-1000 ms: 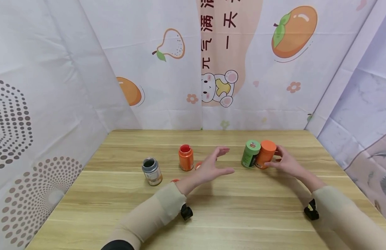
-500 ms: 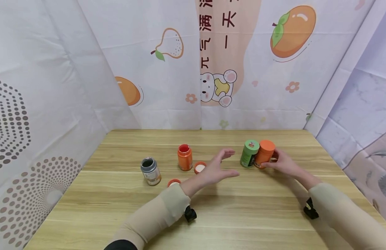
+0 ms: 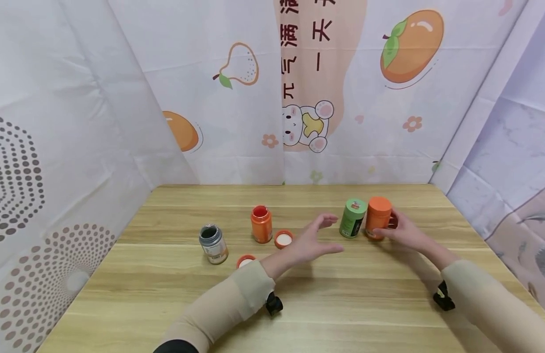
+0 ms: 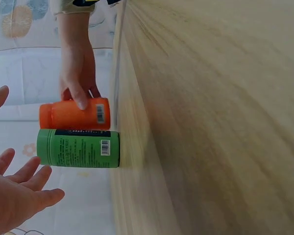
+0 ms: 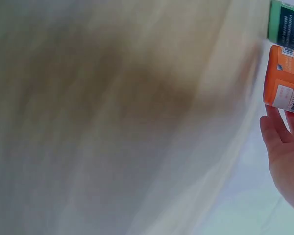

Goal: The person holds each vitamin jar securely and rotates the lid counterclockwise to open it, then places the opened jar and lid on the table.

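Grey jar [image 3: 213, 244] sits well L of L grip [image 3: 304, 245] (fingers apart, nothing held); green jar [image 3: 353, 219] just R of it; then orange jar [image 3: 379, 215], clamped in R grip [image 3: 405, 231]. Prob. best: keep it upright, pinch firm, clear of green jar.

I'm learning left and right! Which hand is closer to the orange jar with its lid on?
Right. The right hand holds the lidded orange jar; the left hand is apart from it, left of the green jar.

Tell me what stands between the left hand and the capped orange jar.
The green jar stands between the left hand and the capped orange jar, which the right hand holds; the head and left wrist views show this.
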`<state>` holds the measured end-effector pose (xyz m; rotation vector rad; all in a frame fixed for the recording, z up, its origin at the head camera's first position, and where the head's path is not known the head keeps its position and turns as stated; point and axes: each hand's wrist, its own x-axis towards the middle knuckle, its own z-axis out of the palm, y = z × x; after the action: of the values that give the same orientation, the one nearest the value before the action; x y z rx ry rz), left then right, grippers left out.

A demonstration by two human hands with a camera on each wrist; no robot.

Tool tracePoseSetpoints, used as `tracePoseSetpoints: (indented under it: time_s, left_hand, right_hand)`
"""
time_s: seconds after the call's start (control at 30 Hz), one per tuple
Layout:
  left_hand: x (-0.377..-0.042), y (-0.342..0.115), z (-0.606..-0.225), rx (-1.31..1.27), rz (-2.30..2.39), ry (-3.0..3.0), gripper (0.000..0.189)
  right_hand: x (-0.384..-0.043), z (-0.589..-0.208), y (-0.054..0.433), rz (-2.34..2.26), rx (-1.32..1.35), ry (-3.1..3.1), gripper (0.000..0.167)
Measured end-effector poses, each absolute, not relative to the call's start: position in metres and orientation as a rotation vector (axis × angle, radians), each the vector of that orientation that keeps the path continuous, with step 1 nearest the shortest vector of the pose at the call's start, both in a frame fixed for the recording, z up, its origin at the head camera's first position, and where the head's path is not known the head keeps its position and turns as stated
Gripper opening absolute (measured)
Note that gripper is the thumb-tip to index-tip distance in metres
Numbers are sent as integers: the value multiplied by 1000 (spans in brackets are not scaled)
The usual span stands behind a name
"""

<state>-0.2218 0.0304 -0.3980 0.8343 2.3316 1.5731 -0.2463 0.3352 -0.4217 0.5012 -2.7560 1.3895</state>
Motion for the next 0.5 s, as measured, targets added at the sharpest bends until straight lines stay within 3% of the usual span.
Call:
tracePoseSetpoints:
  time_s: [0.5]
  left_hand:
    - [-235,38,-384,911,1551,2323,69]
  right_hand:
    - [-221,-378,318,1107,755,-2745,57]
